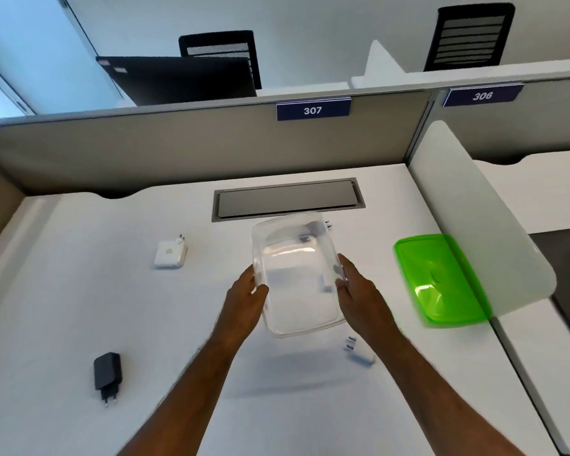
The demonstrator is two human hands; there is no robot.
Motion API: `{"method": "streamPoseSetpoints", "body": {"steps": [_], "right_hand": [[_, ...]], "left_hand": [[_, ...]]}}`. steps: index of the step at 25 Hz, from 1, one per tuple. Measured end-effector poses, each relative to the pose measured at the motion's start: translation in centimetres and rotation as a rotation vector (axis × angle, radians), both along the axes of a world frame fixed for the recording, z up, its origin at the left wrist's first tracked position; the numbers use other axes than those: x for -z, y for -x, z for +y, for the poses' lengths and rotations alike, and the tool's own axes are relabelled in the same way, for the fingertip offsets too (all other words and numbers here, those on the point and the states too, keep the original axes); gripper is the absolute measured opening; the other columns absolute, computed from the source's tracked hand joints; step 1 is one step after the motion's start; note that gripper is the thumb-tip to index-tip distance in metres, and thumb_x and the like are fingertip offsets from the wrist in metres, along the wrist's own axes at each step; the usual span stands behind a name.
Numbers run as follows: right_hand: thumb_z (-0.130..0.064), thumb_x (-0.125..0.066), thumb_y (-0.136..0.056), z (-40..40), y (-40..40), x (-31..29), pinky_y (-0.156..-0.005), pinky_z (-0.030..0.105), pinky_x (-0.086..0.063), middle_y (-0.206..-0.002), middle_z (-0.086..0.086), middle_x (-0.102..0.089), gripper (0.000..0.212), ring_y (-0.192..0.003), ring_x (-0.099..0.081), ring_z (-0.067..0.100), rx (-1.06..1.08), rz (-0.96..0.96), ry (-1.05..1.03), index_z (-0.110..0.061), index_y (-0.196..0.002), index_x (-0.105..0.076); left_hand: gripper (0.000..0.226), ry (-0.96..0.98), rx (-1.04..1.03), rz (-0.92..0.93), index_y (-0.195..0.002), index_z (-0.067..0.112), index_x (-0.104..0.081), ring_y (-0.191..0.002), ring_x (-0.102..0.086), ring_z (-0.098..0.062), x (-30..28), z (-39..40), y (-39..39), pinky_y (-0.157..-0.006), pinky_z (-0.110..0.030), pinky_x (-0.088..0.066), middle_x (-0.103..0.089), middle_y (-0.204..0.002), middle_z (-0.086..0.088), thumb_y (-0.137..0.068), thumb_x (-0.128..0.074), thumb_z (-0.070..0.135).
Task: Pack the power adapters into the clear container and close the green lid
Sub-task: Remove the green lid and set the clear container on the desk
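I hold the clear container (297,284) above the white desk, my left hand (249,296) on its left side and my right hand (354,286) on its right side. It looks empty; the view through it is blurred. A white square adapter (170,253) lies to the left. At the front left is a black adapter (107,373) with its pins pointing toward me. A small white adapter (359,352) rests under my right forearm. Pins of another adapter (327,224) peek out behind the container. The green lid (438,281) lies at the right, partly behind a frosted divider.
A frosted divider panel (481,222) stands along the desk's right edge. A grey cable hatch (288,200) is set in the desk behind the container. A grey partition wall (178,149) closes the back. Chairs and a black laptop (181,77) are beyond it.
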State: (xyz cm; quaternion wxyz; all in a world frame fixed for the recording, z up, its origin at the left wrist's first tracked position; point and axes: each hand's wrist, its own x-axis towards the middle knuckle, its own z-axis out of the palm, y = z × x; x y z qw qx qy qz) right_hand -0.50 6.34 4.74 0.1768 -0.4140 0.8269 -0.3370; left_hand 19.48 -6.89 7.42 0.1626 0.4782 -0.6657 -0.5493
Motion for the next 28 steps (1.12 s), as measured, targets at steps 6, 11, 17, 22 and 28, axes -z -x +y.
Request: {"method": "streamPoseSetpoints", "body": {"steps": [6, 11, 17, 22, 28], "right_hand": [[-0.018, -0.049, -0.096, -2.5, -6.8, 0.8, -0.096, 0.038, -0.051, -0.135, -0.007, -0.060, 0.049, -0.119, -0.061, 0.019, -0.055, -0.153, -0.026, -0.034, -0.141, -0.040], [-0.022, -0.051, -0.093, -3.4, -11.5, 2.2, -0.096, 0.043, -0.051, -0.136, -0.011, -0.056, 0.050, -0.119, -0.060, 0.013, -0.088, -0.248, -0.088, -0.040, -0.137, -0.035], [-0.017, -0.051, -0.094, -3.3, -15.1, 3.4, -0.091, 0.039, -0.050, -0.133, -0.009, -0.053, 0.047, -0.115, -0.059, 0.017, -0.073, -0.263, -0.158, -0.035, -0.133, -0.032], [-0.015, -0.050, -0.093, -3.4, -16.4, 4.0, -0.087, 0.036, -0.050, -0.134, -0.007, -0.053, 0.045, -0.114, -0.059, 0.017, -0.045, -0.270, -0.195, -0.033, -0.131, -0.033], [-0.013, -0.050, -0.094, -3.8, -17.1, 4.6, -0.083, 0.032, -0.046, -0.134, -0.007, -0.052, 0.045, -0.111, -0.058, 0.018, -0.005, -0.238, -0.211, -0.030, -0.132, -0.033]], "left_hand": [[0.044, 0.012, -0.039, -0.106, -0.146, 0.028, -0.050, -0.114, -0.058, -0.013, 0.7, -2.1, -6.8, -0.095, -0.032, -0.048, -0.057, -0.129, 0.014, -0.103, -0.052, 0.024], [0.049, -0.046, -0.032, -0.188, -0.147, 0.027, -0.048, -0.118, -0.063, -0.022, 2.8, -3.6, -11.4, -0.102, -0.046, -0.055, -0.061, -0.133, 0.007, -0.100, -0.052, 0.017], [0.049, -0.085, 0.005, -0.214, -0.149, 0.025, -0.047, -0.114, -0.061, -0.020, 4.6, -4.1, -14.4, -0.101, -0.042, -0.053, -0.062, -0.140, -0.003, -0.100, -0.052, 0.018], [0.053, -0.107, 0.040, -0.210, -0.150, 0.026, -0.045, -0.110, -0.059, -0.015, 5.6, -4.0, -15.6, -0.097, -0.036, -0.052, -0.063, -0.137, -0.001, -0.098, -0.052, 0.016], [0.050, -0.117, 0.036, -0.151, -0.148, 0.025, -0.047, -0.126, -0.060, -0.022, 6.2, -4.3, -16.3, -0.099, -0.035, -0.049, -0.061, -0.133, 0.005, -0.099, -0.056, 0.019]]}}
